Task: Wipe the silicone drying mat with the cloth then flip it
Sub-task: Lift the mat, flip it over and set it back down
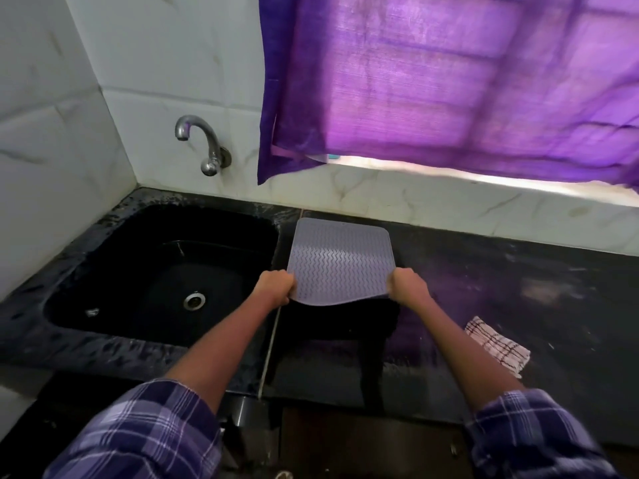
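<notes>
Silicone drying mat [340,261] lifted at near edge, far edge down on dark surface [518,271]; soft, floppy, light, sagging mid-span. Left hand [276,286] and right hand [408,285] clenched on near corners. Sink [103,250] just left, cloth [498,345] lying right, open room rightward.

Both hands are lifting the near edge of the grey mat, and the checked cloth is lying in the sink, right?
Not quite. The head view shows the checked cloth on the counter right of the mat, not in the sink. Left hand and right hand do lift its near edge.
</notes>
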Tool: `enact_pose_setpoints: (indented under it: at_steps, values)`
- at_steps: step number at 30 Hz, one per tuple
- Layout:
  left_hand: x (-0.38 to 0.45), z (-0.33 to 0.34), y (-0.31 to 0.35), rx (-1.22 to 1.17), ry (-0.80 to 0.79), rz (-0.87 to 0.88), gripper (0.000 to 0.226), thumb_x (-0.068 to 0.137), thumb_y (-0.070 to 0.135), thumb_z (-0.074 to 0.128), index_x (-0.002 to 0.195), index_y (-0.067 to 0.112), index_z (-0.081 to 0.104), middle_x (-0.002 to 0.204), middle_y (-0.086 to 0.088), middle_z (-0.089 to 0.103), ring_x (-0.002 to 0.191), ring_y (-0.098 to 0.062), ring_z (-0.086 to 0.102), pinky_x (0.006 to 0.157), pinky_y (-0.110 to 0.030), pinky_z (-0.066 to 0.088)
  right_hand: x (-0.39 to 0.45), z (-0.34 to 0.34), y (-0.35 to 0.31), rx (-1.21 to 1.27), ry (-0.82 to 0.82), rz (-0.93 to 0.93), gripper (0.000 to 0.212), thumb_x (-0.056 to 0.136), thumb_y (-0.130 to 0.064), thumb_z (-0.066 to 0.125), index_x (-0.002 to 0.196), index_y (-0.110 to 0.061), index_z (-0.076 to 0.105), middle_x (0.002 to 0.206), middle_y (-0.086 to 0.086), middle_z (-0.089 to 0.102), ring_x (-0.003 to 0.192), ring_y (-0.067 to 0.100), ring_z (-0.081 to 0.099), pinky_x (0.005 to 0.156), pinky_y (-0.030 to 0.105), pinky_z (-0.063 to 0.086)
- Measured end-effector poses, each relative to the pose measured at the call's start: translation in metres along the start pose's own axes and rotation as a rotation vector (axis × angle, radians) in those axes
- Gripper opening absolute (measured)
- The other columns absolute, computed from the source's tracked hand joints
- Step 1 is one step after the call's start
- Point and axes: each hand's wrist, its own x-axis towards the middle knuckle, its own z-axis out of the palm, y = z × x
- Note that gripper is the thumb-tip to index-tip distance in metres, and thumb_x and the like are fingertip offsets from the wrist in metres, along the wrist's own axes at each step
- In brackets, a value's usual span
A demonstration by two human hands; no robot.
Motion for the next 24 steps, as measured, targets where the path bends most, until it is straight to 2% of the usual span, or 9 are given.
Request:
enact_pose_setpoints:
  at_steps: [10, 24]
  values:
    - [-0.03, 0.037, 0.021, 0.086, 0.014, -0.006, 0.03, 0.089, -0.003, 0.045, 0.112, 0.002, 0.065, 0.119, -0.014, 0.065, 0.11, -0.032, 0.063, 0.087, -0.037, 0.05, -0.035, 0.036, 0.01, -0.07, -0.058, -0.006, 0.027, 0.087, 0.001, 0.046, 0.108, 0.003, 0.062, 0.117, 0.019, 0.064, 0.111, 0.033, 0.062, 0.084, 0.037, 0.052]
    - [-0.068, 0.065, 0.031, 0.234, 0.026, 0.046, 0.031, 0.094, -0.002, 0.043, 0.117, 0.006, 0.062, 0.124, -0.009, 0.064, 0.115, -0.028, 0.062, 0.089, -0.037, 0.05, -0.075, 0.061, 0.011, -0.087, -0.084, -0.025, 0.027, 0.089, 0.001, 0.047, 0.113, 0.002, 0.058, 0.121, 0.018, 0.062, 0.113, 0.032, 0.061, 0.089, 0.038, 0.051]
